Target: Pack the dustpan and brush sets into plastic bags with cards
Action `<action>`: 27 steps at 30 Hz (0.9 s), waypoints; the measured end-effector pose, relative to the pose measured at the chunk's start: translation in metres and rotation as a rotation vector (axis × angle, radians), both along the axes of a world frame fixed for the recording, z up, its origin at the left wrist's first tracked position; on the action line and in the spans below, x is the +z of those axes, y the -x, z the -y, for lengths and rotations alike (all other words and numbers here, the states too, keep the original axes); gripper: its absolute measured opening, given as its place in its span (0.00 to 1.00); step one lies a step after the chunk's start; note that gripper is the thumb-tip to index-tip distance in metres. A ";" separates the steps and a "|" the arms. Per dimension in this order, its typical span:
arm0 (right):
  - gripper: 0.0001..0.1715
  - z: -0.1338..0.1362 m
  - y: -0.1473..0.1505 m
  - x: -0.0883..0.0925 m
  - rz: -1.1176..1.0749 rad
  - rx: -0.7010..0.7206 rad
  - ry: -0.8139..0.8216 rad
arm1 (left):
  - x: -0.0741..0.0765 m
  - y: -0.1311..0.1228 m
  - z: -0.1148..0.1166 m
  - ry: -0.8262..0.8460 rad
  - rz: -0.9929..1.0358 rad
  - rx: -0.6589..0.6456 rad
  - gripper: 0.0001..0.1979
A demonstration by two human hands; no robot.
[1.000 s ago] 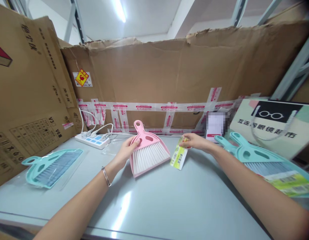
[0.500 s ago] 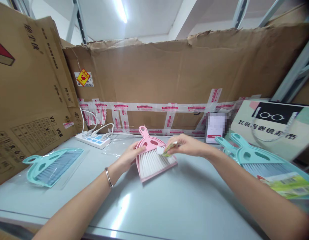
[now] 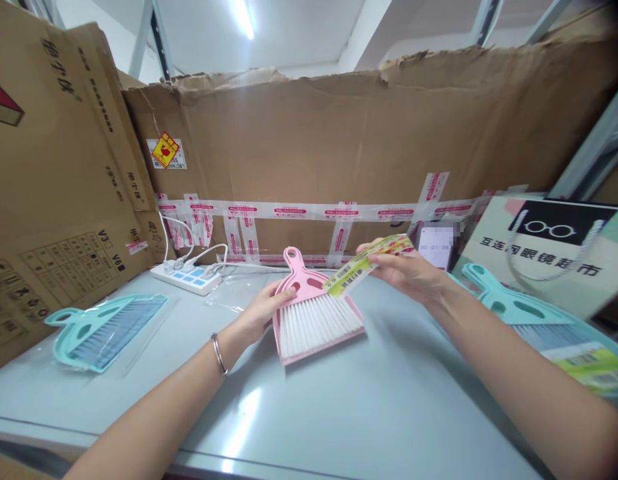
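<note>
In the head view, your left hand (image 3: 269,308) is gripping the pink dustpan-and-brush set (image 3: 313,323) by its left edge, thumb lying on top near the base of the handle. The set is sitting in the middle of the frame, handle pointing up and white bristles facing you; you cannot tell here whether its lower edge is touching the desk (image 3: 339,420). Your right hand (image 3: 403,270), right of center, is pinching a narrow green-and-yellow card (image 3: 351,277) between thumb and fingers, and the card's lower end is overlapping the upper right of the bristles, though contact is unclear. A silver bracelet (image 3: 219,353) is circling your left wrist. At the left of the frame, a teal set in clear plastic (image 3: 109,333) is lying on the desk, with a white power strip (image 3: 189,277) resting behind it. At the right, more teal dustpans and brushes (image 3: 533,317) are lying partly behind your right forearm, in front of a printed bag (image 3: 549,253). A phone (image 3: 436,245) is standing just behind your right hand, and a large cardboard sheet (image 3: 289,140) is spanning the back.
</note>
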State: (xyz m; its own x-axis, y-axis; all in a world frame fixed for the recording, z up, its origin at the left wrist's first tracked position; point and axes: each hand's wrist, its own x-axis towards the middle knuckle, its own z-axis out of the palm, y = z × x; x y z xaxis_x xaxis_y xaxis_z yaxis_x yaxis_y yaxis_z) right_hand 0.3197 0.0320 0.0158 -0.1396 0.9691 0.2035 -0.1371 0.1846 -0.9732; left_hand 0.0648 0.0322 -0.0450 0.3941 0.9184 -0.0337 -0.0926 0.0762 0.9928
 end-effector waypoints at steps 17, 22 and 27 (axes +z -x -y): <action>0.18 0.026 0.064 -0.019 1.256 0.273 -0.333 | -0.003 -0.007 0.003 0.072 0.029 -0.009 0.23; 0.21 0.019 0.073 -0.026 1.269 0.125 -0.424 | 0.003 -0.005 0.005 -0.006 0.015 -0.083 0.26; 0.26 0.024 0.061 -0.036 1.131 -0.010 -0.491 | 0.006 -0.004 0.008 -0.063 -0.026 -0.089 0.31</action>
